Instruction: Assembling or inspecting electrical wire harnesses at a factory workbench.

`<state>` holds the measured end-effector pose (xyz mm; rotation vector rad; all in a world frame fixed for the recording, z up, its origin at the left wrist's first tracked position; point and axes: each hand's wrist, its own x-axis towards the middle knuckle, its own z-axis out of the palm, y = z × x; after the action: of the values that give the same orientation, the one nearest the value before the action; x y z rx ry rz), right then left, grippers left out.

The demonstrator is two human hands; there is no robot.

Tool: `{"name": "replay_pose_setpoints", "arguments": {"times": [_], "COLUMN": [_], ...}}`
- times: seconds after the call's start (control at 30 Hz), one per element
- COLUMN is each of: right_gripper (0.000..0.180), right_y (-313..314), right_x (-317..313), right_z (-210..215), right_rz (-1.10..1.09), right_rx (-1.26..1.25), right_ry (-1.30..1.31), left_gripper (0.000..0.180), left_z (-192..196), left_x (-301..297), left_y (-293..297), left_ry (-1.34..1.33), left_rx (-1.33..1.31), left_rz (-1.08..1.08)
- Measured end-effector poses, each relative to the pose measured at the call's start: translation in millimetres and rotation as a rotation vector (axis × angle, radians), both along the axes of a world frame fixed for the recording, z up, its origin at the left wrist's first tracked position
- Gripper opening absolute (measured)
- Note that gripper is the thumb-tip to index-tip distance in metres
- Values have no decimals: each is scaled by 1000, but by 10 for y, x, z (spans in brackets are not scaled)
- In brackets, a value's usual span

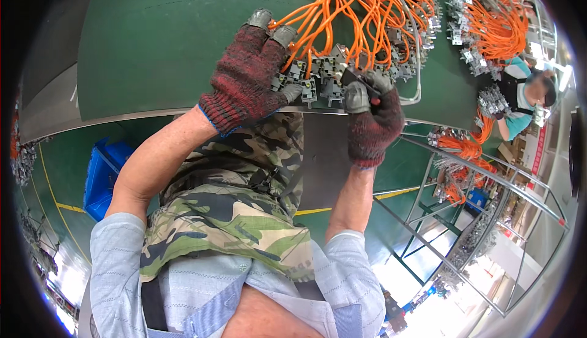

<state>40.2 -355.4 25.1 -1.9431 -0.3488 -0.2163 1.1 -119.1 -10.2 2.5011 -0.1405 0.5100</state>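
My left hand (249, 72), in a dark red and black knitted glove with grey tape on the fingertips, reaches over the table with its fingers stretched out and apart. Its fingertips meet the ends of the orange cables (330, 11), and its thumb lies beside the grey connectors (310, 90) along the near table edge. My right hand (374, 115), gloved and taped alike, is closed in a pinch on a small black tool (358, 80). That tool is against the connectors; its working end is hidden among them.
The green tabletop (165, 38) ends in a metal edge before me. A bent metal rod (418, 63) runs around the cable bundle. At right stand a metal frame rack (428, 215) and a co-worker (523, 93) beside more orange cables (498, 29). A blue bin (101, 176) sits low at left.
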Motion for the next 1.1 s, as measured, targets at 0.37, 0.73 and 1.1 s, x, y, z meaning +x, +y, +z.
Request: {"name": "replay_pose_setpoints", "arguments": {"times": [0.37,0.73,1.1], "right_gripper": [22,27,27], "right_y": [142,28,33], "right_x": [-144,-123,-337], "right_z": [-227,-345,-210], "right_rz": [-50,53,-63], "right_rx": [238,-2,334], "right_ry": [13,-51,243], "left_gripper": [91,90,90], "left_z": [-53,-51,-56], "left_x": [4,-16,1], "left_y": [26,27,14], "left_ry": [-17,-29,-35], "left_rx": [-5,7,38], "left_rz": [4,-2,6]}}
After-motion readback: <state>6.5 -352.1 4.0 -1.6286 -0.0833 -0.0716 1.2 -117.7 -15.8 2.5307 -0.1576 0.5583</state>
